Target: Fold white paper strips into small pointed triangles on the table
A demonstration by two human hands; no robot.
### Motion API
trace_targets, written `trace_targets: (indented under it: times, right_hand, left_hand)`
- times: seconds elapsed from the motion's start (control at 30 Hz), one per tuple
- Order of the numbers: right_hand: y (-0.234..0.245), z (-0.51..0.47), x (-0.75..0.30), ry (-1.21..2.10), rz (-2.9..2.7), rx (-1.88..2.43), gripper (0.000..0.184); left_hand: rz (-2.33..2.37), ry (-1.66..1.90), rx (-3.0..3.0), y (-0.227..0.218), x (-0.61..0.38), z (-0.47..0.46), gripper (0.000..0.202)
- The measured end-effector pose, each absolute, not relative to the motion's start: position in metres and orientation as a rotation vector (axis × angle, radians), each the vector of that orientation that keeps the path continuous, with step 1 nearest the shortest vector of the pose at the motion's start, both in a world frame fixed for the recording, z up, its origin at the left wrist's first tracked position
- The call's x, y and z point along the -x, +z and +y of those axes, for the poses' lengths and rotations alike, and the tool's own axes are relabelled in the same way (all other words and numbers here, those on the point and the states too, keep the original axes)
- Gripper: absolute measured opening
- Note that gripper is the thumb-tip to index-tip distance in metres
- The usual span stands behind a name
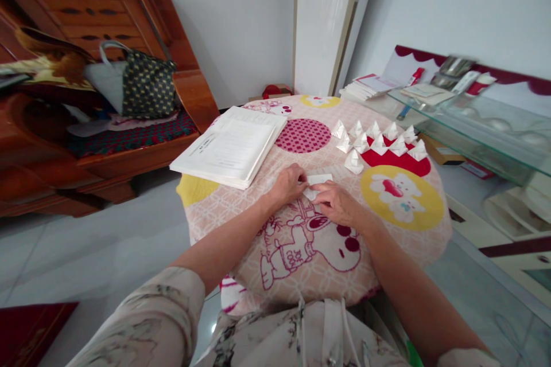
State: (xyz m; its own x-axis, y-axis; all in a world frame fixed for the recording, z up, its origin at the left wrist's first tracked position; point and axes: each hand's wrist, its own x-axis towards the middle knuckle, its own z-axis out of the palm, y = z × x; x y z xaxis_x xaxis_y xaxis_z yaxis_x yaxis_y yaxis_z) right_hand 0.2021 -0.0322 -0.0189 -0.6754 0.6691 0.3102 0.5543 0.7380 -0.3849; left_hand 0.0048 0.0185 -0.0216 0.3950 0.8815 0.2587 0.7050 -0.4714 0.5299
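A small white piece of paper (319, 181) lies on the round table's pink cartoon-print cloth (301, 252). My left hand (289, 182) presses its fingertips on the paper's left edge, fingers curled. My right hand (337, 203) pinches the paper's near edge, fingers closed on it. Several folded white paper shapes (379, 143) stand in rows just beyond my right hand. A thick stack of white paper sheets (232, 146) lies at the table's left, beside my left hand.
A carved wooden bench (99, 97) with a dotted bag (146, 86) stands at the left. A glass shelf (486, 126) with books and tins runs along the right. A white tall appliance (322, 23) stands behind the table. The floor is grey tile.
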Motion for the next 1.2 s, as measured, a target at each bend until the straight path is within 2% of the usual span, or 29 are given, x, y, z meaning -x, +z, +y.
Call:
trace_targets:
  times: [0.3, 0.47, 0.53, 1.2]
  right_hand:
    - [-0.020, -0.032, -0.204, 0.346, -2.522, 1.016, 0.026]
    - [-0.015, -0.033, -0.202, 0.351, -2.567, 0.992, 0.028]
    - [-0.013, -0.033, -0.201, 0.342, -2.571, 1.000, 0.028]
    - [-0.020, -0.032, -0.204, 0.345, -2.536, 1.008, 0.025]
  left_hand:
    - [1.256, 0.787, -2.341, -0.022, 0.013, 0.025, 0.021]
    - [1.074, 0.661, -2.458, -0.022, 0.010, 0.022, 0.055]
    - [1.060, 0.618, -2.466, -0.023, 0.010, 0.024, 0.062]
    - [1.088, 0.700, -2.300, -0.031, 0.033, 0.046, 0.064]
